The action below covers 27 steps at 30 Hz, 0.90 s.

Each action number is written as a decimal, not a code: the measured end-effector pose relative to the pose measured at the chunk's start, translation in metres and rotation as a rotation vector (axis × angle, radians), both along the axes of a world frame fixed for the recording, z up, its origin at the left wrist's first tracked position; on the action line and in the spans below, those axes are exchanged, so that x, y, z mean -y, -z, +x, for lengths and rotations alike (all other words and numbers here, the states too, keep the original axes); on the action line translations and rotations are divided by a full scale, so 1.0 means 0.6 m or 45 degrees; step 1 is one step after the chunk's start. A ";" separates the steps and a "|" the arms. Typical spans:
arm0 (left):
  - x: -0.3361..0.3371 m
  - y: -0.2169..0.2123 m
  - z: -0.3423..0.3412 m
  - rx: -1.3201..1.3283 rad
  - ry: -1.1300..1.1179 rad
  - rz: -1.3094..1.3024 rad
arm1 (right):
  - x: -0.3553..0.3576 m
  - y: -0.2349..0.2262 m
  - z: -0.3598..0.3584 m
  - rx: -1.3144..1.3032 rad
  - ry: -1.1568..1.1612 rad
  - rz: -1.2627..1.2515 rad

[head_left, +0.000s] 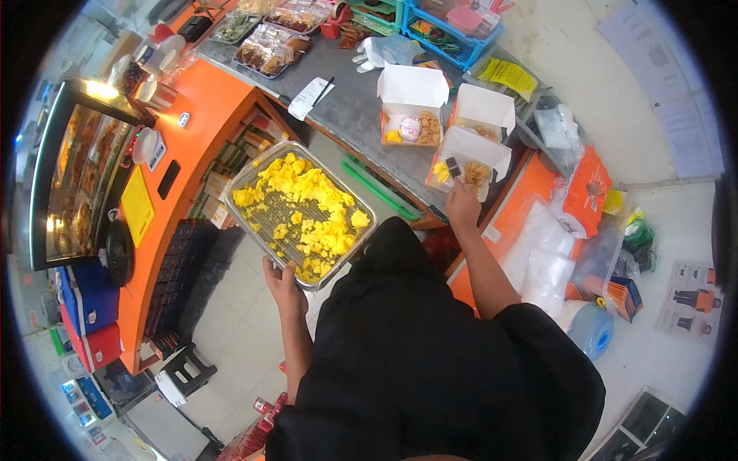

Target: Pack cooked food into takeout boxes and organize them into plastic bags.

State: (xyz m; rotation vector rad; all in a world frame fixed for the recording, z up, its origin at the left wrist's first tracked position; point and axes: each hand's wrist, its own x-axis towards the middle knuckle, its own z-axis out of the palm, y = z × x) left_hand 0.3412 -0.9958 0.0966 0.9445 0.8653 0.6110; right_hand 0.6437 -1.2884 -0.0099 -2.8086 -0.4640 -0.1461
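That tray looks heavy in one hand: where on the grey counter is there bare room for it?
The grey counter is bare between the paper slip and the open white boxes, along its near edge. The far side is crowded with wrapped food trays and blue baskets. The right hand works at the nearest box.

My left grip is partly hidden under the tray; what my right grip pinches is too small to tell.

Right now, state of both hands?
Left hand: closed on the tray edge.
Right hand: closed on a small dark utensil over a box.
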 end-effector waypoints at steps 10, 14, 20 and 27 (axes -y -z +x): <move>-0.015 0.010 -0.005 0.036 -0.173 -0.044 | -0.012 0.010 0.024 0.110 -0.128 0.264; -0.006 0.072 -0.018 -0.048 -0.217 -0.112 | -0.104 -0.068 -0.057 0.011 -0.353 0.824; 0.008 0.050 -0.003 0.077 -0.099 -0.156 | -0.237 -0.131 -0.140 -0.364 -1.023 0.769; 0.005 0.088 -0.011 0.220 -0.102 -0.151 | -0.273 -0.212 -0.091 -0.128 -1.295 0.739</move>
